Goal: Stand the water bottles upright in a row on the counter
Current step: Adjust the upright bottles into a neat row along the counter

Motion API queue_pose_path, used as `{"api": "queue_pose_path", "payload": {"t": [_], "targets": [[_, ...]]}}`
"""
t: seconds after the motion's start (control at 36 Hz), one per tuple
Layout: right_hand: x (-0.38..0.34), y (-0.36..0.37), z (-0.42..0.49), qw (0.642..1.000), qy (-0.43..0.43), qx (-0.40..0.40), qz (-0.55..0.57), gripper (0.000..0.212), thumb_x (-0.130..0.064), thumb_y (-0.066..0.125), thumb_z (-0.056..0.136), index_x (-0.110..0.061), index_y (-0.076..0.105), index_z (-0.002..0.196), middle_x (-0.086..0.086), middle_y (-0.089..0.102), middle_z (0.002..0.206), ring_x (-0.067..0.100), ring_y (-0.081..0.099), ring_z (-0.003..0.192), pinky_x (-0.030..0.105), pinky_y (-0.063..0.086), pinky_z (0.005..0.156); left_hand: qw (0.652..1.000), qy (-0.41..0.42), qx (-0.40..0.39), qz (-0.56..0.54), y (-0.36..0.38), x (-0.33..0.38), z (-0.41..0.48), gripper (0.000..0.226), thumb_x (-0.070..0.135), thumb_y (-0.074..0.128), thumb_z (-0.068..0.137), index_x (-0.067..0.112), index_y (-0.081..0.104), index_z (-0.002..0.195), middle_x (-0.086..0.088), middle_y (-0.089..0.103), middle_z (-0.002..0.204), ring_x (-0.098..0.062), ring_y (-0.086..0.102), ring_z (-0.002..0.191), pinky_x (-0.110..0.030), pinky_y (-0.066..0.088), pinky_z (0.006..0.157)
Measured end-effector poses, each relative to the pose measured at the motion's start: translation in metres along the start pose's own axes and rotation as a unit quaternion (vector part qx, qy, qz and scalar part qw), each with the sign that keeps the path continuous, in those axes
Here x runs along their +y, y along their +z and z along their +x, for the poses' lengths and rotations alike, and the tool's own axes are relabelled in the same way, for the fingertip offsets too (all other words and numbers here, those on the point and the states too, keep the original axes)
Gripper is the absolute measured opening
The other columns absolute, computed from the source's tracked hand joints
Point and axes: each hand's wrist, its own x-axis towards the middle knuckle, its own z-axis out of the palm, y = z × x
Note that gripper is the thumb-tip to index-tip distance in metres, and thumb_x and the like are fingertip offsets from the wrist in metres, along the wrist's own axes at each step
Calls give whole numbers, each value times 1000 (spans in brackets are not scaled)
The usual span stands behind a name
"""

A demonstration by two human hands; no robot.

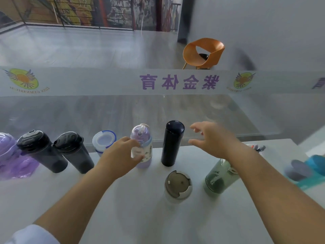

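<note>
The grip of the left hand (121, 155) holds the lilac bottle (143, 152), apparently steadying it upright in the row along the far edge of the surface (140, 217). The grip of the right hand (212, 140) is wide and empty beside the black flask (172, 145). A green bottle (216, 182) stands nearer, unaligned.
</note>
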Motion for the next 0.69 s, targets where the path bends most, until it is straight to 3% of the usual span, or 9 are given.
{"api": "queue_pose_path", "payload": {"t": [0.08, 0.19, 0.42, 0.53, 0.61, 0.69], "targets": [[1, -3, -24, 1000, 18, 10, -11, 49, -38, 60, 86, -20, 49, 130, 0, 62, 120, 18, 57, 103, 34, 49, 88, 999, 17, -26, 6, 1, 10, -14, 32, 39, 66, 79, 26, 62, 108, 1, 60, 110, -20, 58, 94, -29, 44, 77], [1, -3, -58, 998, 51, 23, -16, 45, -41, 60, 86, -23, 52, 125, -3, 62, 119, 16, 58, 103, 36, 51, 87, 996, 53, -65, -3, 9, 25, -29, 40, 45, 66, 79, 24, 60, 112, 2, 59, 120, -19, 58, 102, -33, 49, 87], [15, 4, -111, 991, 106, 73, -28, 42, -33, 63, 84, -19, 56, 123, 0, 56, 128, 19, 45, 120, 27, 35, 98, 987, 101, -125, -5, 34, 60, -47, 57, 52, 64, 77, 32, 45, 127, 9, 48, 128, -17, 52, 108, -31, 46, 88], [30, 3, -119, 987, 112, 105, -55, 43, -28, 65, 81, -17, 56, 122, 4, 54, 123, 25, 39, 115, 31, 32, 99, 981, 96, -165, 8, 48, 77, -50, 72, 57, 65, 72, 35, 35, 134, 10, 41, 131, -18, 47, 115, -39, 47, 93], [40, 0, -117, 987, 106, 111, -57, 49, -31, 67, 79, -20, 53, 125, 5, 49, 124, 25, 34, 114, 32, 32, 100, 979, 88, -180, 27, 59, 84, -49, 81, 62, 66, 67, 37, 31, 136, 8, 38, 135, -20, 45, 118, -40, 47, 94], [52, 0, -110, 991, 101, 65, -63, 63, -37, 66, 80, -22, 41, 136, 5, 39, 135, 28, 28, 122, 40, 32, 106, 978, 79, -189, 47, 69, 90, -46, 88, 60, 71, 63, 35, 29, 137, 5, 37, 135, -23, 44, 117, -40, 47, 95]]}}
